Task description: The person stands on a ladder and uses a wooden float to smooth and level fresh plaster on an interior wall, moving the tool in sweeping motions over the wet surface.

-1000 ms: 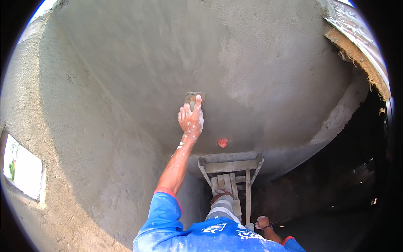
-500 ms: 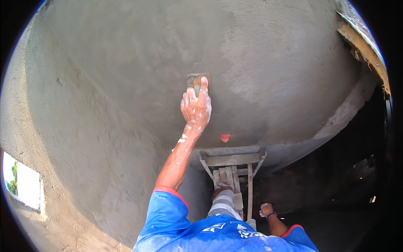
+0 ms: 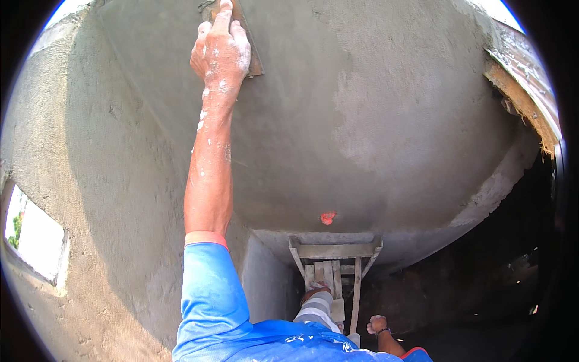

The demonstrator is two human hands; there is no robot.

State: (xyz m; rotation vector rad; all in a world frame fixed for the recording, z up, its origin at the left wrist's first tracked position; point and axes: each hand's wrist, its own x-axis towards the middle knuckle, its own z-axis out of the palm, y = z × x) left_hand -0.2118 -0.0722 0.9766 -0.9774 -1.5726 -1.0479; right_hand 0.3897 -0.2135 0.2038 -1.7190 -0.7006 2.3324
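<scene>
High on the grey plastered wall [image 3: 289, 139], my left hand [image 3: 221, 51] grips a plastering float [image 3: 256, 63] at the top edge of the picture. The float is a flat rectangular plate, tilted and partly hidden by the fingers. White plaster spots cover this hand and the stretched forearm. Low on the right, my right hand [image 3: 377, 324] hangs beside my body, its fingers curled in and no tool showing. A dark band circles its wrist.
A wooden scaffold [image 3: 335, 250] with narrow planks stands below, one foot [image 3: 316, 289] on it. A red patch [image 3: 327, 218] marks the lower wall. A window opening [image 3: 37, 235] is at left; a rough timber edge [image 3: 522, 96] sticks out upper right.
My left hand has slid the float up and to the left along the wall, and that arm is straighter. The right hand still hangs low with curled fingers.
</scene>
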